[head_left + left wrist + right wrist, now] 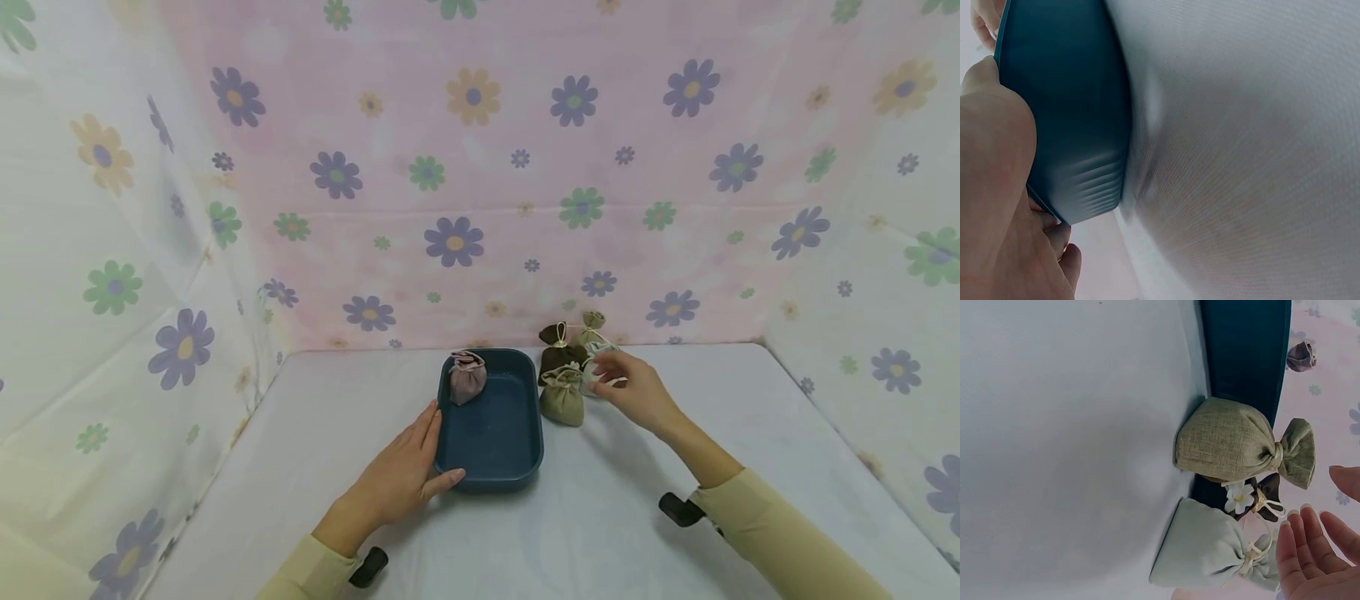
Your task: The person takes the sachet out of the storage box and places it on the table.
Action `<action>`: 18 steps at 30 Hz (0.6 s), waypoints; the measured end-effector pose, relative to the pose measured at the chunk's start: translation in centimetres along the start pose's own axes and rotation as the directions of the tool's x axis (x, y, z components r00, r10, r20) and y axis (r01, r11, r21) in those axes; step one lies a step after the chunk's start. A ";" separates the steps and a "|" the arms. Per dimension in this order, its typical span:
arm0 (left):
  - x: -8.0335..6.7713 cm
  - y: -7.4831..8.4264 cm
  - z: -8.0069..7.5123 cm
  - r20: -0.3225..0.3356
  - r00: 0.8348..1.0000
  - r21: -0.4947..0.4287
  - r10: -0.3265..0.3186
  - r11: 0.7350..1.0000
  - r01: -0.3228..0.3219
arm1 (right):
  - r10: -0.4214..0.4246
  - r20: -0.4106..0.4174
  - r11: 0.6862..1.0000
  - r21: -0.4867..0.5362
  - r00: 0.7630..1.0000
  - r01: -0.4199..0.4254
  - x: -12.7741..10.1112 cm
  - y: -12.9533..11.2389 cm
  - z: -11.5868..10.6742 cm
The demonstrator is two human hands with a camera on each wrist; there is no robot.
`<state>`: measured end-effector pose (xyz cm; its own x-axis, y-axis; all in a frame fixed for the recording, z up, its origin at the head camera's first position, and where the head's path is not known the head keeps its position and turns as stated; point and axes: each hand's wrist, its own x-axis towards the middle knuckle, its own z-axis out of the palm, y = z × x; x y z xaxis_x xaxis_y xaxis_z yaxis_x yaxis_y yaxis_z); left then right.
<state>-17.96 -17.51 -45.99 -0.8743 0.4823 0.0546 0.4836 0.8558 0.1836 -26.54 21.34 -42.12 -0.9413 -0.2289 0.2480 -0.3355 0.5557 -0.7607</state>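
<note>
A dark blue tray [491,467] sits mid-table with a mauve drawstring pouch [467,377] in its far left corner. My left hand [429,450] lies against the tray's near left corner, fingers straight along the side wall and thumb along the front; the left wrist view shows the left hand [1004,162] against the tray wall [1066,94]. My right hand [606,373] hovers with spread fingers [1300,550] just above the tied neck of a pale green pouch [1207,547], holding nothing. An olive pouch [562,400] stands beside the tray.
A brown pouch [557,352] and a tan pouch [592,323] stand behind the olive one, close to the floral backdrop [480,167]. Floral cloth walls close the table on left and right. White tablecloth [315,417] lies around the tray.
</note>
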 end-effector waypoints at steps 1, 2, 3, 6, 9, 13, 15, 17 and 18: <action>0.0 0.0 0.0 0.000 1.000 0.002 0.000 1.000 0.000 | -0.008 0.001 1.000 -0.003 1.000 0.008 0.1 -0.1 0.1; 0.0 0.0 0.0 -0.001 1.000 0.006 0.000 1.000 0.000 | -0.010 0.000 1.000 -0.004 1.000 0.010 0.1 -0.2 0.2; 0.0 0.0 0.0 -0.003 1.000 0.010 0.001 1.000 -0.001 | -0.013 0.001 1.000 -0.004 1.000 0.013 0.2 -0.4 0.3; 0.0 0.0 0.0 -0.006 1.000 0.010 0.005 1.000 -0.005 | -0.013 0.003 1.000 -0.003 1.000 0.013 0.2 -0.7 0.5; 0.0 0.0 0.0 -0.006 1.000 0.008 0.005 1.000 -0.005 | -0.006 0.007 1.000 0.008 1.000 0.006 0.2 -1.0 0.8; 0.0 0.0 0.1 0.001 1.000 0.007 -0.006 1.000 0.006 | -0.023 0.007 1.000 0.020 1.000 0.023 0.3 -1.3 1.1; 0.1 -0.1 0.2 0.003 1.000 0.009 -0.012 1.000 0.012 | -0.037 0.008 0.999 0.026 0.999 0.036 0.4 -1.4 1.2; 0.1 -0.1 0.2 0.005 1.000 0.010 -0.017 1.000 0.017 | -0.045 0.012 0.999 0.030 0.999 0.045 0.5 -1.5 1.5; 0.1 -0.1 0.2 0.010 1.000 0.011 -0.019 1.000 0.019 | -0.051 0.016 0.998 0.033 0.999 0.050 0.5 -1.7 1.6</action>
<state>-18.07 -17.50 -46.22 -0.8831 0.4673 0.0415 0.4670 0.8670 0.1740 -26.39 19.01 -41.68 -0.9224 -0.2695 0.2768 -0.3810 0.5165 -0.7668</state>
